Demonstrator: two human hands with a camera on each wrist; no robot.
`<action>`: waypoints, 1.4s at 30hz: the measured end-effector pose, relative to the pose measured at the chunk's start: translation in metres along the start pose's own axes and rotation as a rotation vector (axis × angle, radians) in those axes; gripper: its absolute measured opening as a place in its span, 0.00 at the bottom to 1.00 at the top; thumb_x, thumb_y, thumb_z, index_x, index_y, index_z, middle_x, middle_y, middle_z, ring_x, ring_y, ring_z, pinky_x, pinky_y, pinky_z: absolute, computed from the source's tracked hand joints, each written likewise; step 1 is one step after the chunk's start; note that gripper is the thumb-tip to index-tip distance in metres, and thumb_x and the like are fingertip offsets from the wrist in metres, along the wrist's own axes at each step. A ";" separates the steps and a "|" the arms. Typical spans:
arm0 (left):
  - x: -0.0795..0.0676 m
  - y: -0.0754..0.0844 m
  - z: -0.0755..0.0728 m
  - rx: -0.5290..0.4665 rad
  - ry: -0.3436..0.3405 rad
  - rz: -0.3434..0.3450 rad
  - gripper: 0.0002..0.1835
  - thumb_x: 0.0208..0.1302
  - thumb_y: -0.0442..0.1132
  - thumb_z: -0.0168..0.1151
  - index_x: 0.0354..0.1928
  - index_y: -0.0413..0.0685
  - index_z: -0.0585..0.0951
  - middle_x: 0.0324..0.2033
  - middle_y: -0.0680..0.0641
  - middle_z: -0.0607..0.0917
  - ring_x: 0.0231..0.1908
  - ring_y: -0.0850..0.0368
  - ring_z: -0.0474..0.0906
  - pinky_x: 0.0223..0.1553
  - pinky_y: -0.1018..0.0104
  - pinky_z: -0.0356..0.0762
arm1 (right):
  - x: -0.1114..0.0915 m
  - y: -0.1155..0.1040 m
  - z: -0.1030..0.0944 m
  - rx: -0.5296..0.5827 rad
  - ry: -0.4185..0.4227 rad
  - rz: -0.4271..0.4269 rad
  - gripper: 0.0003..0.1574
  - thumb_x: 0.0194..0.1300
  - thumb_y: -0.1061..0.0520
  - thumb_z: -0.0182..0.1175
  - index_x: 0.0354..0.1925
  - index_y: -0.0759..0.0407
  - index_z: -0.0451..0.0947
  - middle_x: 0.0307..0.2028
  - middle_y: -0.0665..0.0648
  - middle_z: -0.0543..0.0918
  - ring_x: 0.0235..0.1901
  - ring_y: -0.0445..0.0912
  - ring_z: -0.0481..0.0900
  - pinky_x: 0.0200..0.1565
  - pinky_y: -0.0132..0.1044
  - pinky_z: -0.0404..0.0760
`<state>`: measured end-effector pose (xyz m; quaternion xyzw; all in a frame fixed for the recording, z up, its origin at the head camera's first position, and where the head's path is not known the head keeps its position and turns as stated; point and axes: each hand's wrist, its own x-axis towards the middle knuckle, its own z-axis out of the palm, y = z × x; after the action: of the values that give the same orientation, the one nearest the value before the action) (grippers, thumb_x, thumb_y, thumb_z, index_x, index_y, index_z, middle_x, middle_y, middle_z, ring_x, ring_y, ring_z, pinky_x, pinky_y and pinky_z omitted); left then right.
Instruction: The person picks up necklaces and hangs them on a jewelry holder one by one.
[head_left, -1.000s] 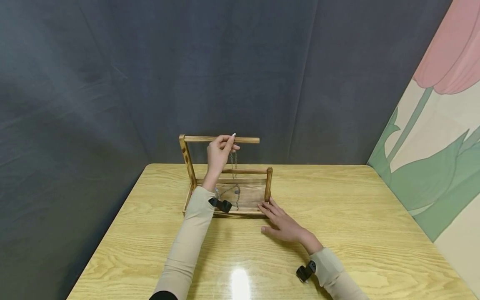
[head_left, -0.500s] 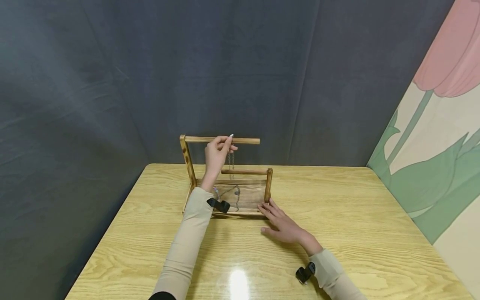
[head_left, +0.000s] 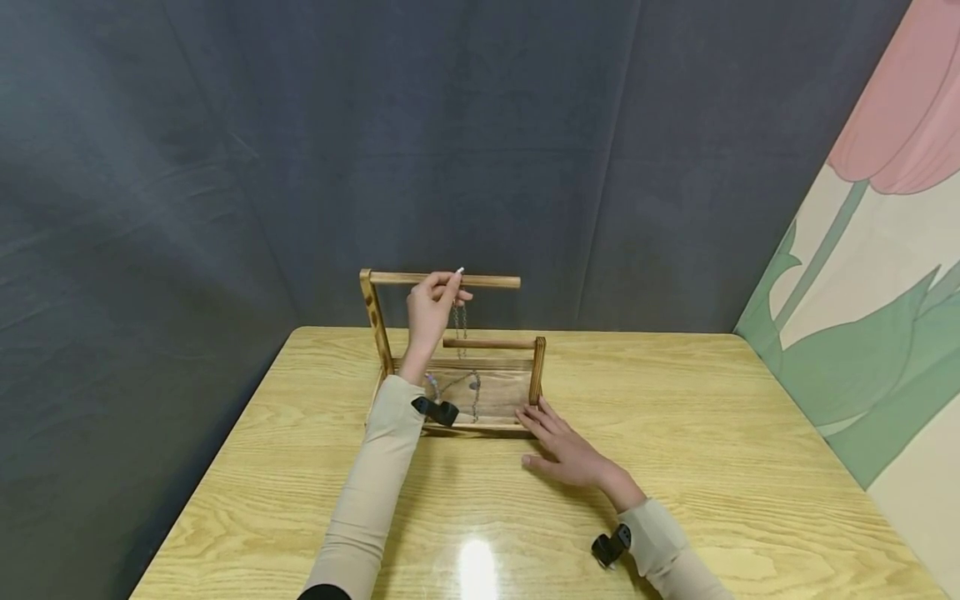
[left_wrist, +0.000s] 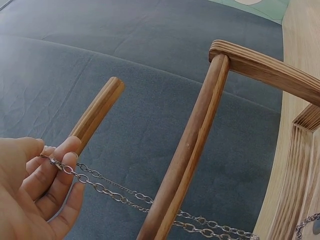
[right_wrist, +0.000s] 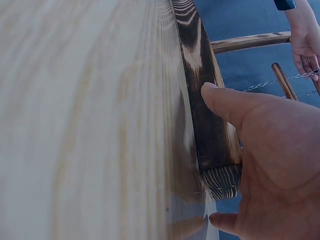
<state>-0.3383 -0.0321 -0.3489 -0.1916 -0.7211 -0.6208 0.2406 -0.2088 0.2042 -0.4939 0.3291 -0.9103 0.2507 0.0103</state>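
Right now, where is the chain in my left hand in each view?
Head: the chain hangs from your left hand, near the middle.
Left wrist: the chain runs from lower left to bottom right.
Right wrist: the chain, at upper right.
Shared landmark: your left hand.

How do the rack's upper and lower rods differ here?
The upper rod joins the taller left post; the lower rod joins the shorter right post. The upper rod's free end points right, the lower rod's left. The left hand, pinching a chain, is at the upper rod; neither hand is at the lower rod. Both are wooden.
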 end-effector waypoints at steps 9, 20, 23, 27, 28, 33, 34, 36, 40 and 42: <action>-0.006 0.022 -0.004 0.023 0.007 0.011 0.12 0.61 0.37 0.53 0.38 0.32 0.77 0.24 0.36 0.83 0.24 0.47 0.79 0.17 0.73 0.67 | 0.001 0.000 -0.002 0.004 0.010 -0.014 0.42 0.60 0.49 0.54 0.66 0.59 0.48 0.65 0.63 0.51 0.65 0.61 0.38 0.57 0.62 0.51; -0.007 0.025 -0.007 0.008 0.013 0.017 0.13 0.62 0.37 0.52 0.39 0.31 0.77 0.25 0.35 0.82 0.26 0.42 0.78 0.14 0.71 0.58 | 0.000 0.000 -0.002 0.006 -0.012 0.004 0.42 0.61 0.47 0.53 0.66 0.58 0.46 0.66 0.62 0.50 0.65 0.60 0.36 0.58 0.62 0.50; -0.007 0.024 -0.009 0.012 0.017 0.016 0.13 0.62 0.38 0.52 0.39 0.31 0.77 0.25 0.35 0.82 0.26 0.43 0.78 0.14 0.72 0.59 | 0.000 0.001 -0.002 -0.002 -0.008 -0.002 0.42 0.61 0.47 0.53 0.66 0.58 0.47 0.65 0.63 0.50 0.65 0.61 0.37 0.57 0.62 0.51; -0.006 0.021 -0.010 -0.006 0.017 0.017 0.13 0.62 0.38 0.52 0.39 0.31 0.77 0.25 0.35 0.82 0.25 0.42 0.78 0.21 0.65 0.72 | 0.000 0.001 -0.001 -0.008 -0.006 -0.003 0.42 0.61 0.47 0.53 0.66 0.57 0.46 0.65 0.63 0.50 0.65 0.61 0.37 0.57 0.62 0.51; -0.005 0.019 -0.011 -0.019 0.017 0.016 0.13 0.62 0.38 0.52 0.38 0.32 0.77 0.25 0.34 0.82 0.25 0.42 0.78 0.23 0.60 0.74 | 0.000 0.001 -0.002 -0.007 -0.009 0.000 0.42 0.61 0.47 0.53 0.66 0.57 0.46 0.65 0.63 0.50 0.65 0.61 0.37 0.57 0.62 0.51; -0.002 0.004 -0.013 -0.016 0.036 -0.002 0.13 0.61 0.41 0.53 0.38 0.36 0.78 0.25 0.38 0.83 0.25 0.47 0.79 0.28 0.52 0.76 | -0.001 0.001 -0.002 0.001 -0.021 0.016 0.42 0.61 0.47 0.52 0.67 0.56 0.46 0.66 0.61 0.49 0.65 0.59 0.35 0.58 0.61 0.50; -0.001 0.002 -0.013 -0.006 0.042 -0.004 0.14 0.61 0.43 0.53 0.37 0.38 0.78 0.24 0.39 0.83 0.24 0.49 0.79 0.27 0.54 0.76 | -0.002 0.001 -0.003 0.001 -0.024 0.020 0.42 0.61 0.47 0.52 0.66 0.56 0.46 0.66 0.61 0.49 0.65 0.59 0.35 0.58 0.61 0.50; 0.000 -0.004 -0.014 0.007 0.049 -0.004 0.15 0.61 0.46 0.53 0.37 0.40 0.79 0.24 0.41 0.84 0.24 0.51 0.79 0.23 0.60 0.75 | -0.002 0.001 -0.003 0.000 -0.026 0.024 0.42 0.62 0.47 0.52 0.67 0.56 0.45 0.66 0.60 0.49 0.66 0.58 0.35 0.58 0.60 0.50; 0.001 -0.006 -0.015 0.017 0.056 0.010 0.15 0.61 0.46 0.52 0.37 0.41 0.79 0.24 0.42 0.84 0.24 0.49 0.79 0.17 0.68 0.69 | -0.003 0.003 -0.002 0.007 -0.031 0.028 0.42 0.62 0.46 0.51 0.67 0.55 0.45 0.66 0.60 0.48 0.66 0.57 0.34 0.58 0.60 0.50; 0.001 -0.006 -0.015 0.016 0.058 0.012 0.15 0.61 0.46 0.52 0.37 0.40 0.79 0.24 0.42 0.84 0.24 0.49 0.80 0.18 0.65 0.70 | -0.003 0.003 -0.002 0.010 -0.031 0.028 0.42 0.62 0.46 0.51 0.67 0.55 0.45 0.66 0.60 0.48 0.66 0.57 0.34 0.58 0.60 0.50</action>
<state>-0.3407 -0.0482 -0.3512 -0.1759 -0.7175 -0.6190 0.2667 -0.2088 0.2094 -0.4937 0.3201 -0.9137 0.2503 -0.0090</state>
